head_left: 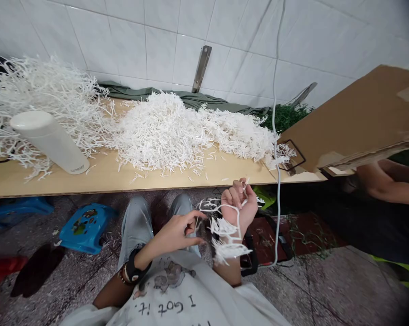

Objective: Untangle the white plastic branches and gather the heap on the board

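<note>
My right hand is closed on a white plastic branch with several spiky twigs that hangs down over my wrist. My left hand, with a dark watch and bracelets on the wrist, pinches one thin white twig of that same branch near its left end. Both hands are held over my lap, below the front edge of the wooden table. A big heap of loose white plastic twigs lies on the table just beyond them.
A white cylinder bottle lies tilted at the table's left beside more white branches. A cardboard box and another person's arm are at right. A grey cable hangs down. A blue stool stands on the floor.
</note>
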Available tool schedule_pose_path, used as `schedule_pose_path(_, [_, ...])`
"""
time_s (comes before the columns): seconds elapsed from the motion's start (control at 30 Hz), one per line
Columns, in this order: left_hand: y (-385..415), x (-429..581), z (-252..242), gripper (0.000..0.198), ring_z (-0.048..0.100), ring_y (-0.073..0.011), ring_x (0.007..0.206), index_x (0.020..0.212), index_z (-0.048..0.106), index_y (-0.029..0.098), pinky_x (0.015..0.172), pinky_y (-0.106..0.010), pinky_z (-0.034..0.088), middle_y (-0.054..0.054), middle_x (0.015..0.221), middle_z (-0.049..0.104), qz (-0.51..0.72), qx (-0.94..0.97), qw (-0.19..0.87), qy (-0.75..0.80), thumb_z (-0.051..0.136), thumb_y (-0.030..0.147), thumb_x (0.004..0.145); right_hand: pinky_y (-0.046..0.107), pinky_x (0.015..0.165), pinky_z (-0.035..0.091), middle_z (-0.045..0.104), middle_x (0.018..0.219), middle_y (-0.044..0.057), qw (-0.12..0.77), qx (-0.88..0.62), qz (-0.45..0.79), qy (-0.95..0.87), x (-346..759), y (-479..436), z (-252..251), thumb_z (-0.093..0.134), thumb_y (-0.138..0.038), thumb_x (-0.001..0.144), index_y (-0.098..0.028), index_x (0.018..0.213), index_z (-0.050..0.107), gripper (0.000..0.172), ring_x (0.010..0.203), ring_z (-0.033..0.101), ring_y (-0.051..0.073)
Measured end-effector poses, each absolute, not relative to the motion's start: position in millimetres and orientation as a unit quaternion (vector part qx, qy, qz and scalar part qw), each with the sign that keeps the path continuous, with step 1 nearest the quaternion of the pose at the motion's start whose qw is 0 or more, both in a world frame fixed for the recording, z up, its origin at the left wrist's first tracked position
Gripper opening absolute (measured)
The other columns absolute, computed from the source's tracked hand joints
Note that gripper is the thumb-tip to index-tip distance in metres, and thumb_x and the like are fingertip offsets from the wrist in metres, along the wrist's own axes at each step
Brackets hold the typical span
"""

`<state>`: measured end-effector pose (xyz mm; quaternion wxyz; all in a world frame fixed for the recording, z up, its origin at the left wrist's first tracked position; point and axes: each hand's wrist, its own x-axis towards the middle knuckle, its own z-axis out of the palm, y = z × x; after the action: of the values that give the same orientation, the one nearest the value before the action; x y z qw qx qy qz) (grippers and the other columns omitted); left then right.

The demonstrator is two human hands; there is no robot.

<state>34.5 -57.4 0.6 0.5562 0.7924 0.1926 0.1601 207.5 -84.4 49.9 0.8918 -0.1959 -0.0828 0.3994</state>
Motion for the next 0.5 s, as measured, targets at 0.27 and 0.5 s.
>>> schedule_pose_path(0.27, [-66.3, 35.3, -6.9, 0.052, 0.050, -0.0134, 0.066, 0.123, 0.053, 0.023, 0.064, -0.025, 0.041, 0.003, 0.076, 0.051, 0.307, 0.821, 0.438, 0.200, 0.067, 0.044, 0.078, 0.014, 0.037, 0.030, 0.045, 0.060, -0.008, 0.859, -0.164, 0.477, -0.090, 200.8, -73.5, 34.8, 0.049, -0.009, 0.080, -0.014, 0.078, 0.052, 0.006, 0.033, 0.029, -0.001])
schedule_pose_path(0.5, [-58.4, 42.0, -2.6, 0.044, 0.049, -0.0260, 0.112, 0.124, 0.057, 0.026, 0.097, -0.041, 0.038, -0.012, 0.120, 0.055, 0.417, 0.829, 0.352, 0.123, 0.064, 0.034, 0.082, 0.017, 0.033, 0.025, 0.047, 0.057, -0.011, 0.831, -0.300, 0.459, -0.088, 172.7, -58.0, 17.0, 0.062, -0.030, 0.072, -0.020, 0.076, 0.049, 0.017, 0.030, 0.028, 0.001])
